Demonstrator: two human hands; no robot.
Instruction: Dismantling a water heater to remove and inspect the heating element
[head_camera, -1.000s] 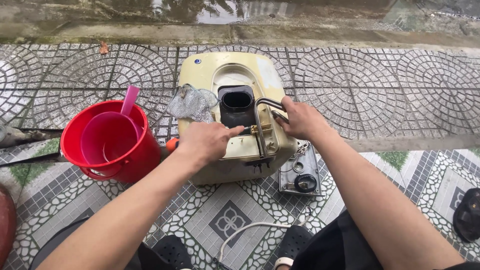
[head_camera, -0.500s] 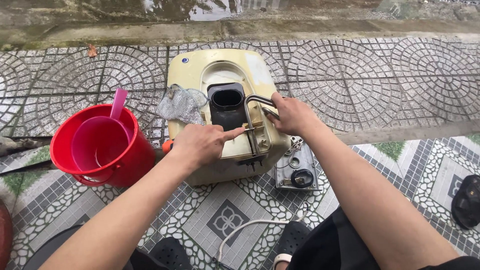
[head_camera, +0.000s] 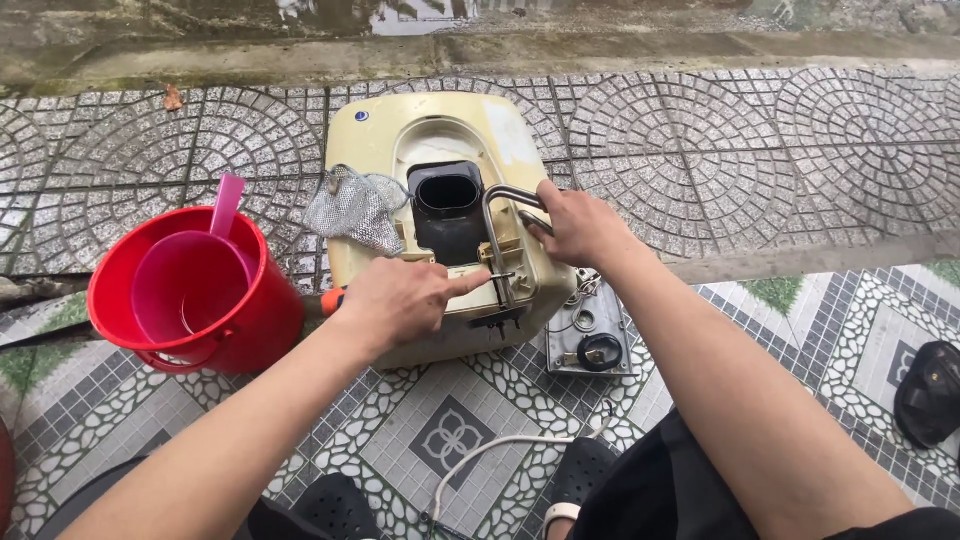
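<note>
Looking down from your head, you see a cream-coloured appliance casing (head_camera: 440, 130) lying flat on the patterned tile floor (head_camera: 760, 150), with a black rectangular opening (head_camera: 447, 195) near its middle. Your right hand (head_camera: 580, 225) is closed around the top bar of a bent metal bracket (head_camera: 497, 215) that arches up from the near edge of the casing, beside the black opening. Your left hand (head_camera: 395, 300) rests on the near edge of the casing, loosely curled, with its index finger stretched out and its tip touching the bracket's lower leg where it meets the casing; it grips nothing you can see. Just behind that hand an orange tool handle (head_camera: 333, 298) peeks out, mostly hidden. A crumpled piece of grey mesh (head_camera: 355, 208) lies on the left part of the casing, touching the rim of the opening. Left of the casing, just beside it, stands a red bucket (head_camera: 265, 320) with a pink scoop (head_camera: 190, 290) inside, its handle pointing up and away from you. On the floor to the right of the casing's near corner lies a grey metal plate (head_camera: 590, 335) with a black round part on it. A white cord (head_camera: 480, 455) curves across the tiles near your legs, and a dark sandal (head_camera: 930, 390) sits at the far right.
</note>
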